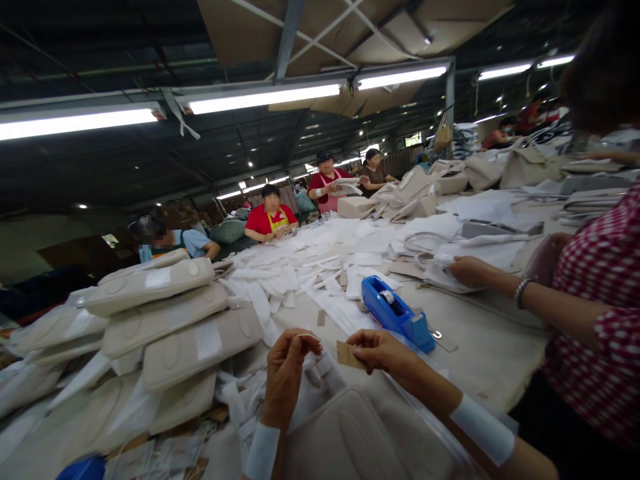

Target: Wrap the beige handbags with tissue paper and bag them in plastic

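My right hand (383, 350) pinches a small brown cardboard tag (349, 355) between thumb and fingers. Just left of it, my left hand (286, 373) is raised with thumb and fingers pressed together; whatever they may hold is too small to make out. Below both hands lies a beige bag (345, 433) with a curved, stitched outline, partly hidden by my forearms. A blue tape dispenser (397, 313) stands on the table beyond my right hand. White patches are wrapped round both my wrists.
Stacked beige bags (180, 337) rise on the left. White wrapping paper (345, 237) covers much of the table (480, 340). At the right, a person in a checked shirt (595, 300) reaches over a bag. Several other people work across the table. Another blue object (83, 468) shows at bottom left.
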Tool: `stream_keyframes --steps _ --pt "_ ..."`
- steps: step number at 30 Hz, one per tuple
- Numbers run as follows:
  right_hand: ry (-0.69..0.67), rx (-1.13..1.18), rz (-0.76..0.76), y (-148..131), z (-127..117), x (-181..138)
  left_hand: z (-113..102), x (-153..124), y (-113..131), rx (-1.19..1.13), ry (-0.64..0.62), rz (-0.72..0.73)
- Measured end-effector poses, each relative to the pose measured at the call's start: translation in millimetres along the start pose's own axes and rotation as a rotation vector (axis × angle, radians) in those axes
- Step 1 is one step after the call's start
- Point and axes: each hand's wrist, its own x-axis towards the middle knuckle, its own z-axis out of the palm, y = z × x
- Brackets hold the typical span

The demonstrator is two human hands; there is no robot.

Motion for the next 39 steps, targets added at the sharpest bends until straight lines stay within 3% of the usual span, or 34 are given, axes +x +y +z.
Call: stream_keyframes --steps 7,12,24,31,39 --pt "-0.263 -0.525 -0.387 -24 25 0 1 -3 4 0.180 -0.096 -0.053" --pt "-0.201 -0.788 -0.479 -23 50 5 -3 -5 7 0.223 -0.144 -0.047" --pt "-0.270 -0.460 -0.336 -24 42 19 -7 -6 1 0.558 0.239 0.108" --pt "-0.324 -0.264 -0.239 -31 51 20 -14 -5 0 0.689 0.284 0.148" --pt "-0.311 -0.175 -0.169 -48 61 25 -21 0 -7 0.852 0.221 0.186"
